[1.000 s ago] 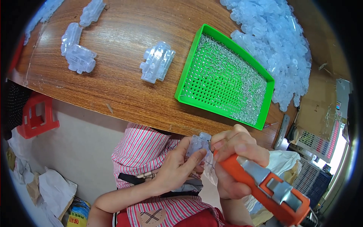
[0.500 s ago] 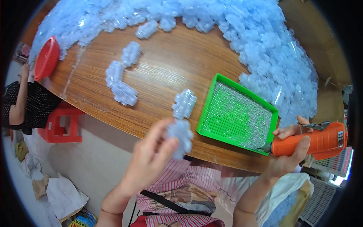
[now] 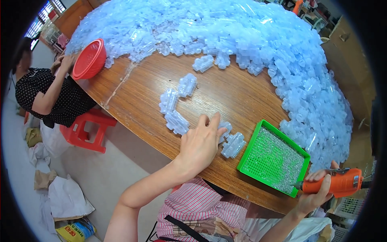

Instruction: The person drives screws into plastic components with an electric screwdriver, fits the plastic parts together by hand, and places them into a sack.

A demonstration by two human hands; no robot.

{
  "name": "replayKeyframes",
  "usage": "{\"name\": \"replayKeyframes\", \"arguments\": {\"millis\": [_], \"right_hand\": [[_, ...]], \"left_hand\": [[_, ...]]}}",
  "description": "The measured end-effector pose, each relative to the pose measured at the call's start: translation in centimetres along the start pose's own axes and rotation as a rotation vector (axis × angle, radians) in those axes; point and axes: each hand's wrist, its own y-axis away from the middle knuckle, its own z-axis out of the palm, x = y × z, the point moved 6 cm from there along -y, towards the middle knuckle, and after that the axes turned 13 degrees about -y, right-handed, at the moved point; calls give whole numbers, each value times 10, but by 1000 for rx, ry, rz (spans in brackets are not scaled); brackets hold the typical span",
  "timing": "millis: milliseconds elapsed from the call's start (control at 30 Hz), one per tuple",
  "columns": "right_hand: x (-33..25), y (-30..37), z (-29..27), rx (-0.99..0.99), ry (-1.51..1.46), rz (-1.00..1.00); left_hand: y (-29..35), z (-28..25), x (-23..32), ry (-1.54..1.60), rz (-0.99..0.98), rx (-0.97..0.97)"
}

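Observation:
My left hand [image 3: 200, 141] is over the table, fingers stretched forward and apart. Its thumb overlaps the edge of a clear ribbed plastic piece [image 3: 226, 127]; I cannot tell if it touches. Beside that piece lies a similar clear piece [image 3: 234, 145]. In my right hand [image 3: 316, 193] is an orange electric screwdriver [image 3: 332, 182], its bit pointing into the near right corner of a green tray [image 3: 250, 171]. Many small silvery screws [image 3: 278, 161] lie in the tray. Left of my left hand, three clear pieces [image 3: 176, 122] sit in a curved row.
A large heap of clear bluish plastic pieces [image 3: 258, 36] covers the table's far and right sides. A red basket [image 3: 90, 59] stands at the left edge, near a seated person [image 3: 48, 94] and a red stool [image 3: 86, 131]. Bags [image 3: 68, 197] lie on the floor.
My left hand has put down the clear piece it held, beside the other one, and its fingers have spread. The view has shifted, showing more of the heap and the seated person.

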Motion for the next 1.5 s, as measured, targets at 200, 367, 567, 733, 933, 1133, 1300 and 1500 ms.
{"name": "replayKeyframes", "arguments": {"millis": [200,367,567,733,933,1133,1300,1500], "right_hand": [[-2,1,-12,46,-53,-5],[-3,9,-10,-16,-103,12],[10,15,12,-54,-112,56],[26,17,11,-101,-124,86],[48,25,16,-144,-210,122],[59,27,6,-100,-159,116],[63,27,4,-107,-188,115],[61,28,3,-111,-185,98]], "left_hand": [[1,-53,-48,-267,254,44],[1,-42,-60,-360,379,8],[21,-40,-49,260,367,2],[80,28,-5,1536,61,-779],[146,67,51,1596,28,-1260],[162,97,73,1510,-234,-1270],[166,106,76,1567,-418,-1271],[165,114,81,1493,-310,-1233]]}}
